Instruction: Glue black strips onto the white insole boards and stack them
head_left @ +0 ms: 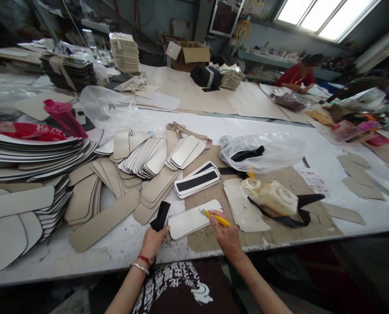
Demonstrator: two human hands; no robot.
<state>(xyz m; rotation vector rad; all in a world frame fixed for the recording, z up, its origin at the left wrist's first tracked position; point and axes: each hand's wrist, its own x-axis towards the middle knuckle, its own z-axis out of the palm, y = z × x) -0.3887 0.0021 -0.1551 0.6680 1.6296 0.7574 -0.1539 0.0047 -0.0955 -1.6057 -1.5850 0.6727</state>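
My right hand (226, 237) is closed around a yellow-handled brush (219, 218). Its small pale tip rests on a rounded white panel (189, 220), which lies over another panel at the table's front edge. In my left hand (153, 242) a folded black fabric strip (161, 216) is gripped and sticks up past the fingers. My left thumb is by the panel's left end. Just behind lies a small stack of white panels (197, 181) with a black strip along the top one. A stained plastic glue container (274, 198) lies to the right, with a yellow stick at its opening.
Beige and white panels (104, 220) spread across the left side, with curved stacks (34, 157) beyond. A clear plastic bag (263, 150) with black strips lies behind the container. At the back are a cardboard box (194, 54) and a person in red (295, 76).
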